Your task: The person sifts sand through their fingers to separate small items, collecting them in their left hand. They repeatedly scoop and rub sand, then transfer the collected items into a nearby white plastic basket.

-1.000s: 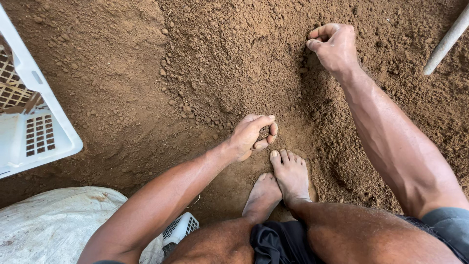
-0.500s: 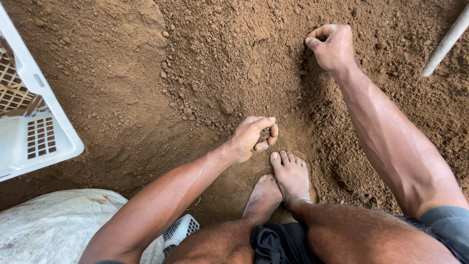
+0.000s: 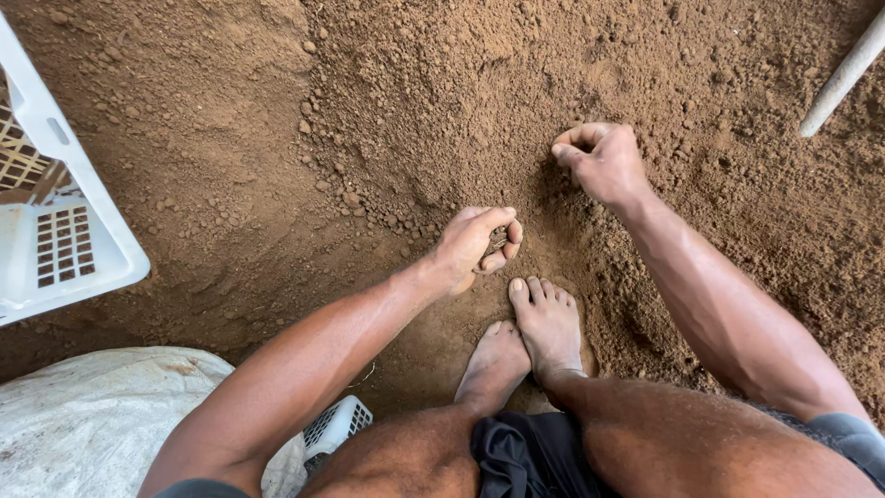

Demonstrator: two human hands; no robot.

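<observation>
Loose brown soil (image 3: 433, 101) covers the ground in a low heap. My left hand (image 3: 470, 242) rests on the soil just ahead of my bare feet (image 3: 544, 323), its fingers curled around a small clump of soil. My right hand (image 3: 604, 164) is farther out and to the right. Its fingers are curled into a fist that presses into the soil, at the head of a shallow groove running back to my feet. Whether the fist holds any soil is hidden.
A white slatted plastic crate (image 3: 69, 235) stands at the left edge. A white woven sack (image 3: 83, 424) lies at the bottom left, with a small white basket (image 3: 336, 426) beside it under my arm. A pale pole (image 3: 843, 78) lies at the top right.
My right hand has drawn back through the soil toward my feet. My left hand has stayed where it was, still curled on its clump.
</observation>
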